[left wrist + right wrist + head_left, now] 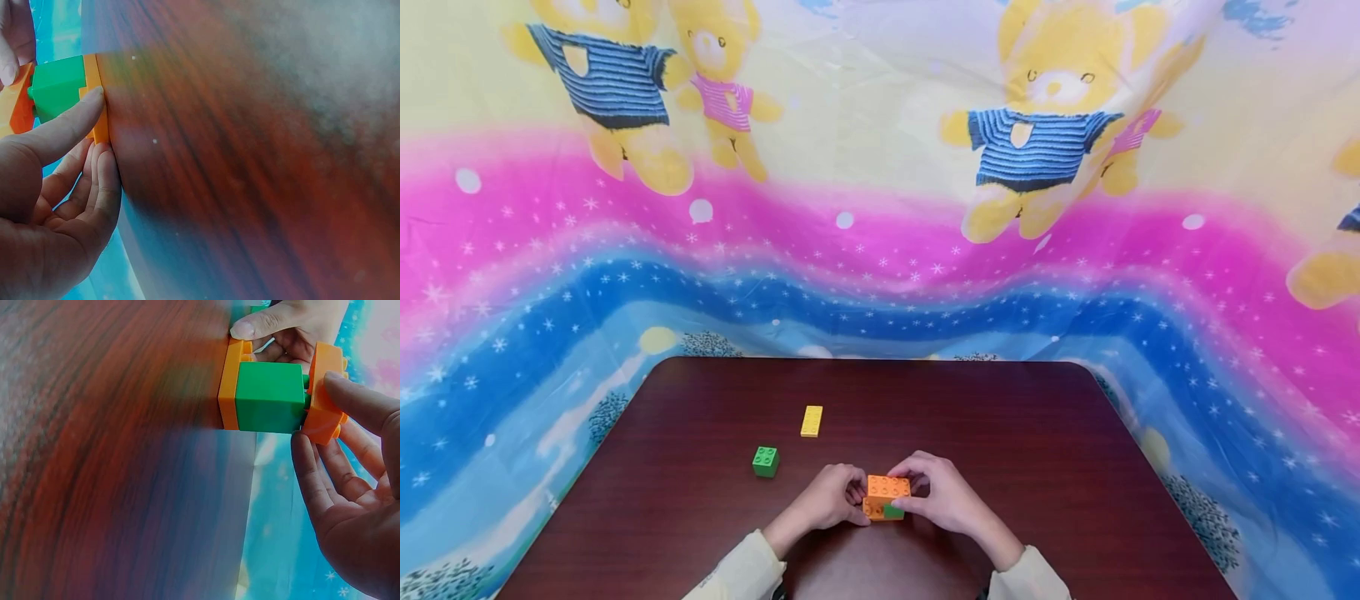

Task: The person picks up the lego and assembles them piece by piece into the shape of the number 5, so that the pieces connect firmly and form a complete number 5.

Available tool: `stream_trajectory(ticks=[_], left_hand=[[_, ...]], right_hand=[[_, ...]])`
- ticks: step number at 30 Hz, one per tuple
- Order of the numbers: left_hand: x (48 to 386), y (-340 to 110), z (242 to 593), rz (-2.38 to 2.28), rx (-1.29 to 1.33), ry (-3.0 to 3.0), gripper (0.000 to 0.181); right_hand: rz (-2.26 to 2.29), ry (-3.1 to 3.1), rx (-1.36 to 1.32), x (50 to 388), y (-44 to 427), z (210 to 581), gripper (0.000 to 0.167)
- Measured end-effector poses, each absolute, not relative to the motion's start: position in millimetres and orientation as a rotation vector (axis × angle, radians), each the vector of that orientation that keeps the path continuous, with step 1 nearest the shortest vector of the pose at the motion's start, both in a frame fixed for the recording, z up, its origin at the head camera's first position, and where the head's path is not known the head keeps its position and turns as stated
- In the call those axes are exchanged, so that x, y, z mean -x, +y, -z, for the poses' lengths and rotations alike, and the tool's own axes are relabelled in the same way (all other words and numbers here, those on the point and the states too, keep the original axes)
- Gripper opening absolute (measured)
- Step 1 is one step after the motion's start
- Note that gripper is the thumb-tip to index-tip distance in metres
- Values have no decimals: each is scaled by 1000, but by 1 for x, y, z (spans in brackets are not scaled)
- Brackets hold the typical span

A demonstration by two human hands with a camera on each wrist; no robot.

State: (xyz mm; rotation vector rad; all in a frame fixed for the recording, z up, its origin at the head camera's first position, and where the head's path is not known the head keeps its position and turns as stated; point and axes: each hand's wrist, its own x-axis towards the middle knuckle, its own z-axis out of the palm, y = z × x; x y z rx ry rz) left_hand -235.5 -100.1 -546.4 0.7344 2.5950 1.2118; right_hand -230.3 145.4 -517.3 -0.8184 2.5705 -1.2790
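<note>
From the head view, my left hand (831, 497) and right hand (943, 496) meet around a small stack at the bottom of the frame, just right of centre. On top is an orange block (888, 486), studs up, its long axis running left to right across the frame. My right hand grips it at its right end. Below show a green cube (893, 512) and the left part of an orange plate (872, 510), which my left hand pinches. A loose green block (765, 462) sits left of my hands, studs up; above and right of it lies a yellow plate (812, 422), its long axis nearly up and down the frame. The table (1037, 417) fills the lower frame, with a bear-print cloth (850, 167) behind.

From the left wrist, the stack lies sideways at the upper left: the orange plate stands against the tabletop, my left thumb on it and my fingers at its lower end. The green cube's studs point left, toward the orange block at the edge.

From the right wrist, the stack is at upper right. The orange block leans, long axis steeply up the frame, studs pointing right, between my right thumb and fingers. The green cube's studs show in the gap; I cannot tell whether the two touch.
</note>
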Motion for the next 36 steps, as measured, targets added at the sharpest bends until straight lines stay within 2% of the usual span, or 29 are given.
stream_trajectory(ticks=[36], left_hand=[[234,-98,545,-1205,-683,2604,34]], right_hand=[[1195,2670,821,230,139,522,31]])
